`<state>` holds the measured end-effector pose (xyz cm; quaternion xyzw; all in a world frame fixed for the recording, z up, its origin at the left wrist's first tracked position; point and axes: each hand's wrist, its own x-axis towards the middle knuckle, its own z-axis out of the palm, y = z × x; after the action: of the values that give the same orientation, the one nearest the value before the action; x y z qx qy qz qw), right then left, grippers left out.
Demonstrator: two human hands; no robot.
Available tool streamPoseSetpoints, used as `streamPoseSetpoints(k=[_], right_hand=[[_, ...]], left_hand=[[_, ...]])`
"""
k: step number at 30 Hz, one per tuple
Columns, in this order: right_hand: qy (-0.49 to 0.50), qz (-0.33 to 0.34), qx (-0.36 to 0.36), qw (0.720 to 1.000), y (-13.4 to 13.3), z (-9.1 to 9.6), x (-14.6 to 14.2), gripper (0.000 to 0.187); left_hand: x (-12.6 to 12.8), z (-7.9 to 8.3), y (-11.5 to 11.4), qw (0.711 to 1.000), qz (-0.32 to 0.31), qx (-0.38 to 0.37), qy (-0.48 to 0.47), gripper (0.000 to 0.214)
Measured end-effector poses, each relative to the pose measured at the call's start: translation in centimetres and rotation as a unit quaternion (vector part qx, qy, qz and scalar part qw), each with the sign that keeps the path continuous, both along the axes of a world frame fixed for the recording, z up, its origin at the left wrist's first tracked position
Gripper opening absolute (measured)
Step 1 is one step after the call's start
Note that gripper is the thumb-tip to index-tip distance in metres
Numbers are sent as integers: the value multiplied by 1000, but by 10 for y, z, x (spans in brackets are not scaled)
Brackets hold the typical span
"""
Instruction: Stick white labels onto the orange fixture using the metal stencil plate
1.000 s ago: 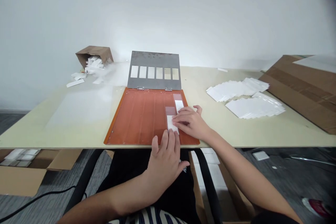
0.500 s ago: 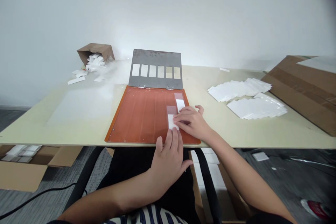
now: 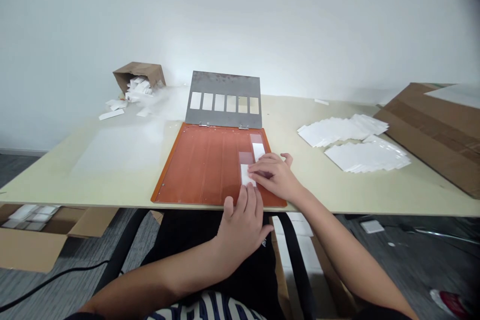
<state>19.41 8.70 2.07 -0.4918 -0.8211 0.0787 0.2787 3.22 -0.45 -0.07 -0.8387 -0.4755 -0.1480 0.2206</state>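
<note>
A hinged board lies in front of me, its orange base grooved lengthwise and its grey lid raised, with several rectangular windows cut in it. On the base's right side, a white card with a clear strip above it sits lower than a second white card with a similar strip. My right hand has its bent fingers together at the right edge of the lower card. My left hand rests its outstretched fingertips at that card's bottom end, thumb apart. Fingers partly cover both cards.
Two fanned stacks of white packets lie at right, before a large cardboard box. A small tipped carton at back left spills white scraps. Below the table are an open box and a chair armrest.
Both hands keep almost the same position on the lower card. The whole view has shifted very slightly.
</note>
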Motion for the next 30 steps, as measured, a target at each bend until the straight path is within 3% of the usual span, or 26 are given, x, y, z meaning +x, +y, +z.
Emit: streamPoseSetpoints(k=[6, 18, 30], right_hand=[[1, 1, -8, 1000, 0, 0, 0, 18], [-57, 6, 55, 997, -3, -1, 1, 22], [-73, -10, 55, 996, -2, -2, 0, 26]], left_hand=[[1, 1, -1, 1000, 8, 25, -1, 60], [0, 1, -5, 1000, 12, -10, 8, 67], [0, 5, -7, 1000, 10, -20, -6, 66]])
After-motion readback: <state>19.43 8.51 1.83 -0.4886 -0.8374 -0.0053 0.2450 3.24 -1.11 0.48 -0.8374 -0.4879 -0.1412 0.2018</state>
